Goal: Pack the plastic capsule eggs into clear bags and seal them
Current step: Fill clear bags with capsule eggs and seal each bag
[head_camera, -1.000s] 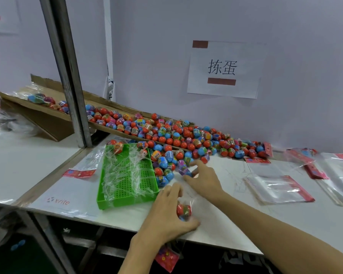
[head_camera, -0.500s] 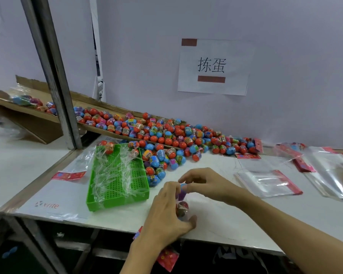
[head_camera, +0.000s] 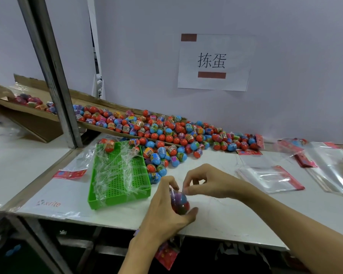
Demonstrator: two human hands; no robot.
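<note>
My left hand (head_camera: 166, 216) grips a clear bag (head_camera: 179, 201) at the table's near edge; capsule eggs show inside it, a blue one over a red one. The bag's red printed header (head_camera: 167, 254) hangs below my hand, over the table edge. My right hand (head_camera: 204, 183) pinches the top of the bag just above the eggs. A big heap of red and blue capsule eggs (head_camera: 166, 133) spills from a cardboard chute (head_camera: 38, 115) along the wall onto the table. Empty clear bags with red headers (head_camera: 269, 177) lie to the right.
A green perforated tray (head_camera: 119, 182) with clear plastic strips in it sits left of my hands. A grey metal post (head_camera: 53, 76) rises at the left. More clear bags (head_camera: 333, 165) lie at the far right, one flat bag (head_camera: 73, 171) left of the tray. A paper sign (head_camera: 214, 62) hangs on the wall.
My right hand came back from the egg heap with an egg and now pinches the bag's top. My left hand kept its grip on the bag.
</note>
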